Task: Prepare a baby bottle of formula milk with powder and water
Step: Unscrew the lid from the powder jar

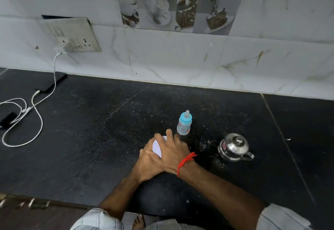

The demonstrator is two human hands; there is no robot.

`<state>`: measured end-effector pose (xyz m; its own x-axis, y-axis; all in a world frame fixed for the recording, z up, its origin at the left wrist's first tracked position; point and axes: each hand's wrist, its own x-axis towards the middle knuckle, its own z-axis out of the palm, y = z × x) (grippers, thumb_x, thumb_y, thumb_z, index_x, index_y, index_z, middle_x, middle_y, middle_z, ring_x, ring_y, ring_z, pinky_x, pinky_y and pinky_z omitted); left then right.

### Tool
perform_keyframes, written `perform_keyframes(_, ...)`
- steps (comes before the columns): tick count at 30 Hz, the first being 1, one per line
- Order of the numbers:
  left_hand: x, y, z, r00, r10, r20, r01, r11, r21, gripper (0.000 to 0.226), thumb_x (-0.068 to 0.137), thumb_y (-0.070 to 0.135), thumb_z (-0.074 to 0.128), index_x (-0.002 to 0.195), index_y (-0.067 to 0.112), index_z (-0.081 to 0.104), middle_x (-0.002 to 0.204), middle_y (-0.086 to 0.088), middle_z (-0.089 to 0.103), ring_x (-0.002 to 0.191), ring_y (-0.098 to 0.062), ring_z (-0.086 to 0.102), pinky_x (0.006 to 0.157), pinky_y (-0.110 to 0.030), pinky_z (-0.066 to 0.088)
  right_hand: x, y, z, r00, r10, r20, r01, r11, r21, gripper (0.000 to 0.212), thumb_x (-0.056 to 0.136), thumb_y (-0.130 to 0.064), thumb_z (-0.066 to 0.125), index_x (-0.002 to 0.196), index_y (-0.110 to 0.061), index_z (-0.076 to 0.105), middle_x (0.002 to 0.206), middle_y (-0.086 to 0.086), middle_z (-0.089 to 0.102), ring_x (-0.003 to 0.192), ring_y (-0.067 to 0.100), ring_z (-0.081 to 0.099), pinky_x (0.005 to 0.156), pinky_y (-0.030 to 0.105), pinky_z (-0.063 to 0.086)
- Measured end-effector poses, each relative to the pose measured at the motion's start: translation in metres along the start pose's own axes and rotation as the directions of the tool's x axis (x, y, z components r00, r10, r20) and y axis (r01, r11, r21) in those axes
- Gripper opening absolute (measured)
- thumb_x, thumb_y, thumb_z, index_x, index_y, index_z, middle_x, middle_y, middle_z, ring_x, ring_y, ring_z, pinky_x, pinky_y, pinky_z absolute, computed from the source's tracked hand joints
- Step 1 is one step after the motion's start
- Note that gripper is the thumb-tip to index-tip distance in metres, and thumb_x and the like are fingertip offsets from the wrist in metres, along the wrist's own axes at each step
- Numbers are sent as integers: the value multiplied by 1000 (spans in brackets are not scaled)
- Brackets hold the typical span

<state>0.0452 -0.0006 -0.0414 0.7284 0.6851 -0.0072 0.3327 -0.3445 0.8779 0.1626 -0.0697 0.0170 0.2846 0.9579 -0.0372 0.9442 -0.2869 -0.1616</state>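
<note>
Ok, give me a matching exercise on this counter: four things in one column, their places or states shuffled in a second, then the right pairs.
Things:
1. baby bottle
2. steel pot
3. white container
4. charger

States:
A. plugged into the wall socket
B. lidded, right of the hands
C. clasped by both hands
D. upright, blue cap on

Pairs: 1-D, 2-B, 3-C, 4-A

Black speckled stone countertop [90, 139] against white marble-look wall tiles [171, 54]; grey switch-and-socket plate [72, 34] left, coffee-print tile strip [173, 4] above.

Bottle [184, 123] behind hands, kettle [234, 147] right.
</note>
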Motion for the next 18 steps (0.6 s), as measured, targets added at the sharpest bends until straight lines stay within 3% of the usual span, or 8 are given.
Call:
perform_keyframes(3,0,1,1,1000,-28,-2,28,1000,-7,87,63,59,90,130,75,36,137,19,58,128,-11,60,111,-54,45,4,-3,14,985,3,-170,-15,998,-67,58,86,-73,43,109,-20,53,110,9,51,81,29,61,57,38,48)
perform_keyframes(7,4,1,-3,1000,-3,12,3,1000,30,83,61,56,92,121,75,40,125,15,65,117,-9,65,105,-51,51,10,7,19,949,-106,-298,91,994,-63,54,84,-68,48,96,-17,60,101,5,57,68,25,62,51,35,50)
perform_keyframes(12,5,0,2,1000,-6,-16,6,999,39,72,58,57,87,117,69,46,119,17,66,113,-7,66,102,-42,53,18,19,19,910,-226,-347,233,972,-21,51,85,-65,56,92,-16,65,94,2,61,66,23,62,53,37,49)
perform_keyframes(16,5,-8,5,1000,-26,-13,27,999,44,74,57,55,85,121,47,50,120,15,67,112,7,63,91,-13,52,23,29,18,887,-319,-334,344,939,14,51,85,-65,59,95,-15,68,95,1,63,67,22,62,54,38,49)
perform_keyframes(18,8,-10,4,999,-36,-9,36,998,46,75,58,54,86,124,42,51,120,15,68,113,6,63,90,-11,52,25,30,16,885,-345,-311,364,931,3,52,85,-65,59,97,-16,68,97,1,64,69,21,63,56,36,49)
